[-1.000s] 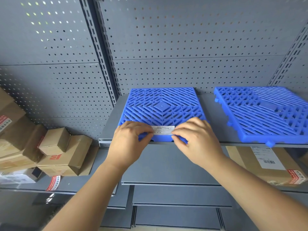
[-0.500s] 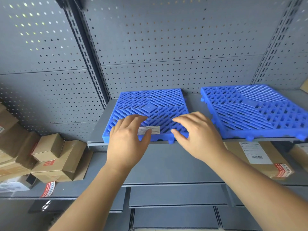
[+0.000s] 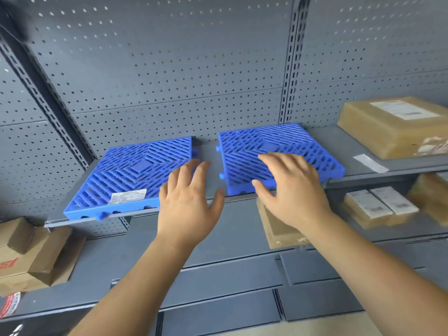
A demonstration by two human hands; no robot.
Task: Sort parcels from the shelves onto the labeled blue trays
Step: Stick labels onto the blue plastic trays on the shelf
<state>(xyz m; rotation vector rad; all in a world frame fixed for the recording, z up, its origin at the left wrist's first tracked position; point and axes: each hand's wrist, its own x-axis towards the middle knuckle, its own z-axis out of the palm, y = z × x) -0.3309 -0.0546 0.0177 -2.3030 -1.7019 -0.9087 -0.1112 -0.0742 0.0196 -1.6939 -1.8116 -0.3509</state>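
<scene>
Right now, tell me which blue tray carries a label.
The left blue tray: a white label sits near its front edge. The right blue tray shows none.

The left hand [image 3: 188, 204] covers the near right corner of the left tray [image 3: 135, 170]; print on its label [image 3: 127, 196] is too small to read. The right hand [image 3: 291, 190] hides the front edge of the right tray [image 3: 266, 141] and part of a brown parcel [image 3: 274, 226] below. Further right of it, parcels [image 3: 380, 207] are blurred.
</scene>
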